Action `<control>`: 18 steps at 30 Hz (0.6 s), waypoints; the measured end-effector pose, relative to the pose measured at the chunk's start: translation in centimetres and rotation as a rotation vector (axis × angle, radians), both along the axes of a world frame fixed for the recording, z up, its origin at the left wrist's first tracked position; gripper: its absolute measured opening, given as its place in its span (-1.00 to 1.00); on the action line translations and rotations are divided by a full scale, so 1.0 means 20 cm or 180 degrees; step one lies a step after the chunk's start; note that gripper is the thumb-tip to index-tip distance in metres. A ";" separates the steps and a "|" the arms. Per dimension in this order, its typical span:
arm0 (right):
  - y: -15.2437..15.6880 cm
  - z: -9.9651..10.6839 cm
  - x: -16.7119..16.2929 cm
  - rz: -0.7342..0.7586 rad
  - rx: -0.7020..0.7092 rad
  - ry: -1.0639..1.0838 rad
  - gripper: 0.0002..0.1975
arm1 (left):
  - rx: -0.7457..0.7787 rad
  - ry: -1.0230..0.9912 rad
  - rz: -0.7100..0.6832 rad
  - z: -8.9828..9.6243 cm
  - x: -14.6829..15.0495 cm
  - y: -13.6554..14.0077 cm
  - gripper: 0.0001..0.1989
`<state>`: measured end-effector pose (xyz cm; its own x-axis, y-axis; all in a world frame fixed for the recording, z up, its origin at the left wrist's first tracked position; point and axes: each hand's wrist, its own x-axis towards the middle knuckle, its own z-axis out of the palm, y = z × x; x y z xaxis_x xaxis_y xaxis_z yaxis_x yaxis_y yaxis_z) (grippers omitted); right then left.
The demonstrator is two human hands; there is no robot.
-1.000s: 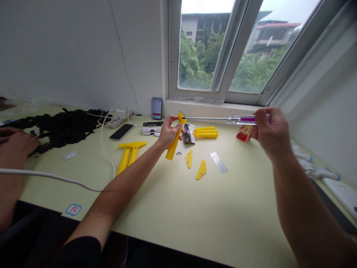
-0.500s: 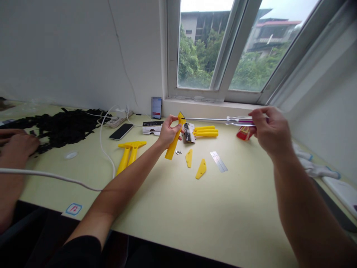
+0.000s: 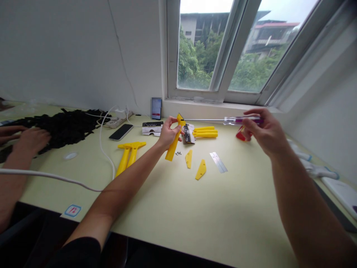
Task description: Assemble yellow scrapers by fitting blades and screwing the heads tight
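Right hand (image 3: pixel 266 131) has uncurled slightly, loosely gripping the screwdriver (image 3: pixel 231 120) right of frame centre; left hand (image 3: pixel 167 134) grasps the scraper (image 3: pixel 174 143) mid-frame (probably light, stiff, slick plastic), best held just below its head.

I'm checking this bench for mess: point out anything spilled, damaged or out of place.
Nothing looks damaged. Black pieces sprawl untidily across the table at left, some scattered off the heap. Small metal fasteners lie loose, but bunched, near the held yellow handle.
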<state>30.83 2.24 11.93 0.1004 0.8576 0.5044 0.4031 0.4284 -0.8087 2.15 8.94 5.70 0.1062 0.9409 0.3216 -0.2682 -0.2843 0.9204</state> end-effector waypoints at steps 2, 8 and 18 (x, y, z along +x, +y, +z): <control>0.01 -0.01 0.01 -0.0267 -0.0096 -0.0022 -0.64 | -0.0002 -0.0019 0.0015 0.00 0.00 0.00 -0.66; 0.03 -0.03 0.02 0.0091 0.0039 0.0076 -0.57 | -0.0009 -0.0055 0.0027 0.01 -0.01 0.00 -0.65; 0.00 0.00 -0.03 -0.0440 0.0256 -0.0051 -0.59 | 0.0013 0.0003 -0.0041 -0.02 0.00 0.01 -0.69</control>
<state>30.30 2.17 12.02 0.2061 0.7929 0.5734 0.4754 0.4310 -0.7670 2.24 9.08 5.37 0.1187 0.9381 0.3253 -0.2711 -0.2846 0.9195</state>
